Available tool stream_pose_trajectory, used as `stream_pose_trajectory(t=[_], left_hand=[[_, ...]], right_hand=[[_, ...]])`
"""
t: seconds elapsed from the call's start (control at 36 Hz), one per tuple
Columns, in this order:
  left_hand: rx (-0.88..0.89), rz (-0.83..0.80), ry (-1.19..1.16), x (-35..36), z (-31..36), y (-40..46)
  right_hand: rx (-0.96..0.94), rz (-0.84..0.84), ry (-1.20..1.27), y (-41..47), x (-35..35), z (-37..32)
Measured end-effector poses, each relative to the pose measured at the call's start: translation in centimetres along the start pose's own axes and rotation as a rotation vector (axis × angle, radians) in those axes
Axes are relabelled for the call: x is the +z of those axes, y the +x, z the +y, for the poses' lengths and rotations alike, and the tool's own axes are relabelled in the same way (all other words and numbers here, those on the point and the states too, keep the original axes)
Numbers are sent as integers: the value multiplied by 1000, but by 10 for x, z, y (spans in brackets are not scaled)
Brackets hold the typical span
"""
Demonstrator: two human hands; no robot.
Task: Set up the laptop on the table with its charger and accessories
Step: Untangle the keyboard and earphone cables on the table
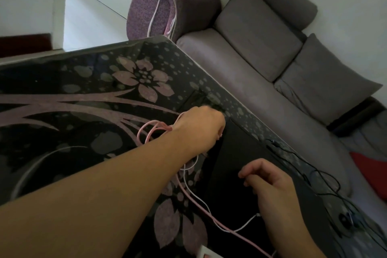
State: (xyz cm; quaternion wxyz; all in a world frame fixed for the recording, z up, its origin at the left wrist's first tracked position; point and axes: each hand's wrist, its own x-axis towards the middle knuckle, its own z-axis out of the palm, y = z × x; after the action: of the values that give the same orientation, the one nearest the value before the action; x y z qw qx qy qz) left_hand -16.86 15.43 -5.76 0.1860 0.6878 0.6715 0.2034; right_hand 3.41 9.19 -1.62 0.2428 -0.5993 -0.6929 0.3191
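Inventory, head view, as I read it:

1. Desk (62, 111): black glossy top w/ pink flower print. Carries all task items.
2. Laptop (240, 153): black, lid closed, flat near the desk's right edge, sofa side.
3. Left hand (199, 130): reaching across to the laptop's far left corner. Fingers curled, bunching loops of the pink cable (146, 132); fingertips hidden behind the knuckles, so can't tell if they also touch the laptop.
4. Pink cable: loops at the left hand, then runs back along the laptop's left side toward the near desk edge.
5. White cable (199, 197): thin, lies beside the pink one; its plug end rests on the laptop's near part.
6. White block (206, 253): at the bottom edge, prob. a charger brick; mostly cut off, not sure.
7. Right hand (270, 182): over the laptop lid, fingers loosely curled, holding nothing I can see.
8. Black cable (303, 165): along the desk's right edge, w/ a small round black item (344, 219) near the corner; too dark to ID.
9. Sofa (261, 48): grey, cushions, beyond the desk.

Step in hand, my guess: sorting cables beside the closed laptop; setup early.

Next move calls for: free the pink loops, find the plug end, match it to a port. Lid needs opening too.
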Motion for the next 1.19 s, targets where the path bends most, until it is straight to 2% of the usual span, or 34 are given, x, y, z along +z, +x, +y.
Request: stream_pose_trajectory(t=[0.17, 0.33, 0.61, 0.72, 0.81, 0.89, 1.0, 1.11, 1.19], left_hand=[[-40, -147, -9, 6, 4, 26], [-19, -153, 69, 9, 9, 22], [-13, -17, -81, -9, 14, -20], [6, 87, -158, -19, 26, -32], [34, 93, -201, -23, 42, -38], [64, 19, -300, -25, 63, -44], [156, -221, -315, -23, 92, -57], [269, -481, -124, -13, 109, -77], [315, -511, -10, -10, 115, -87]], right_hand=[[1, 0, 11, 2, 0, 2], [0, -1, 2, 3, 2, 4], [21, -60, 42, 2, -14, -3], [-6, 39, 152, -6, -37, 3], [-1, 144, 27, -15, -55, 19], [-15, 105, -152, -24, -71, 34], [-37, -173, -435, -35, -80, 46], [-108, -135, -481, -48, -81, 45], [-93, -93, -467, -56, -85, 47]])
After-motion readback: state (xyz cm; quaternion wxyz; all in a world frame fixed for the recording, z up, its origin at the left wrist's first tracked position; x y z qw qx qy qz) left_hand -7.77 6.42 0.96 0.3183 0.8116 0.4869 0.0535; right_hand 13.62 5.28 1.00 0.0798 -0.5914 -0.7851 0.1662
